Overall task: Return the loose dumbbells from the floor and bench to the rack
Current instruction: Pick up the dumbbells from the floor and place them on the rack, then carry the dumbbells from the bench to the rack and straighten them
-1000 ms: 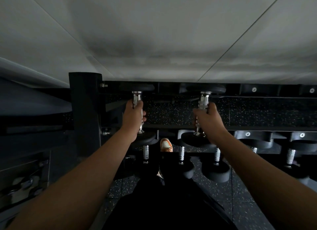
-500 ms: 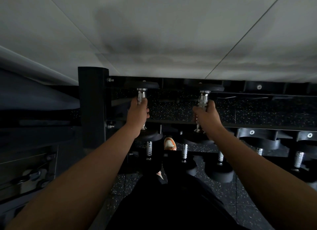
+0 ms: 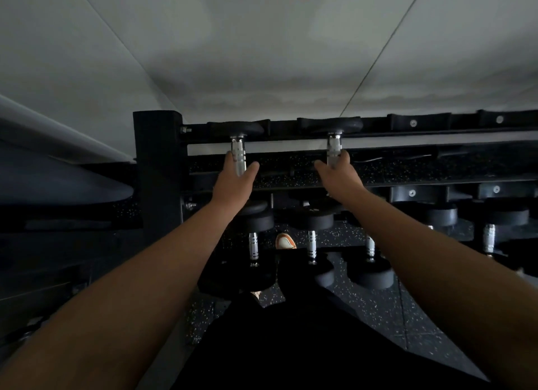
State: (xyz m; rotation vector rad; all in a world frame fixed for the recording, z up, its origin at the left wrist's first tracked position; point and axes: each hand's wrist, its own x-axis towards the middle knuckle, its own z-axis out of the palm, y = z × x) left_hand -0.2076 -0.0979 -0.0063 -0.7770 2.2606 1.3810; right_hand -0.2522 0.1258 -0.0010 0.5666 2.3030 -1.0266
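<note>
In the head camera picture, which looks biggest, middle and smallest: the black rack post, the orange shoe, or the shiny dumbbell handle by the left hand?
1. Black upright rack post, clearly largest.
2. Shiny ridged metal dumbbell handle.
3. Orange shoe, smallest, though partly hidden and farther away, so its true size is unsure.

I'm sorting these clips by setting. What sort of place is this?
Most likely a gym's free-weights area. A tiered black dumbbell rack stands against a pale wall, rows of black-headed dumbbells with chrome handles sit on its lower tier, and the floor is dark speckled rubber.
</note>
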